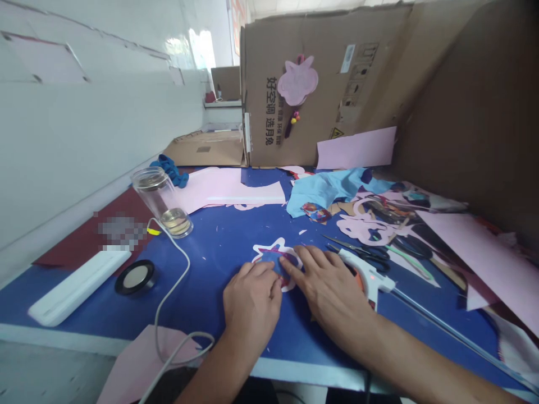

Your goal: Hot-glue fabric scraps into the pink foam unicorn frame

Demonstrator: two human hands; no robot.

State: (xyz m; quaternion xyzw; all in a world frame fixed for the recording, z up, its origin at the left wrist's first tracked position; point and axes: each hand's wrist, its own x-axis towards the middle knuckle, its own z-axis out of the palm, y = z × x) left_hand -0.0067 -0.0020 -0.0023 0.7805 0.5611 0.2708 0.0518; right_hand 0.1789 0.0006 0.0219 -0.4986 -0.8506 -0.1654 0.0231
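A small white-edged cutout point(269, 252) with a blue and dark pink face and a pointed top lies on the blue table. My left hand point(252, 294) presses on its lower left part, fingers bent and close together. Across its right side rests my right hand point(332, 286), fingers stretched out and thumb apart, palm down. Both hands cover much of the cutout. Just right of my right hand is a white glue gun point(370, 278) with a small red light and a long clear glue stick behind it. Scissors point(373, 255) lie beyond the gun.
A glass jar point(162, 202), a roll of black tape point(135, 277), a white bar point(80, 286) and a cable point(187, 264) are on the left. Pink sheets point(227, 188), blue cloth point(328, 191) and scraps lie behind. Cardboard point(328, 84) bearing a pink cutout point(298, 83) stands at the back.
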